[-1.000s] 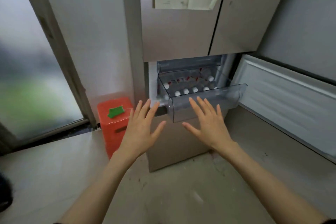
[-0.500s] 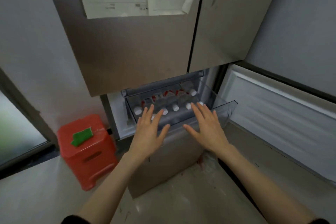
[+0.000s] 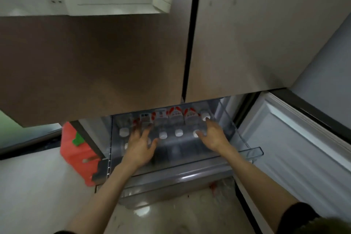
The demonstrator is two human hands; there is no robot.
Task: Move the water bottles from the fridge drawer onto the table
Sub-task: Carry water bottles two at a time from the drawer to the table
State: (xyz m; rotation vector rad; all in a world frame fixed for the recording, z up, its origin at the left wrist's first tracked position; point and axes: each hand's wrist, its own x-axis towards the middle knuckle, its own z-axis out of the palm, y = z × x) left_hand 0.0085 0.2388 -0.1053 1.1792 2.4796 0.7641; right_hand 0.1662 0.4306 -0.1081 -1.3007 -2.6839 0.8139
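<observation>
**Both hands now inside the fridge drawer**

Pale tiled floor, fridge with its brown upper doors shut, low compartment standing open.

Far left: red stool (image 3: 76, 150) on the floor beside the fridge, a green scrap on its top. Not part of the job.

Centre-left: left hand (image 3: 141, 145) over the bottles at the drawer's left side, fingers spread, nothing gripped yet. Fingertips blurred; contact with a bottle cannot be told.

Centre: clear plastic drawer (image 3: 254, 152) pulled out, water bottles (image 3: 178, 132) lying in rows, white caps toward the viewer, red-and-white labels behind.

Centre-right: right hand (image 3: 212, 134) on the rightmost bottles, fingers loosely spread and curling around a cap; looks like touching, not closed.

Right: open lower door, white inner lining.

Change: a second ago both hands hovered short of the drawer front; half a second ago they reached its lip. Now they are among the bottles, view closer in.

Judgement: reach is finished, the grasp is beginning. No bottle lifted; the table is out of view, so the whole transfer remains.
</observation>
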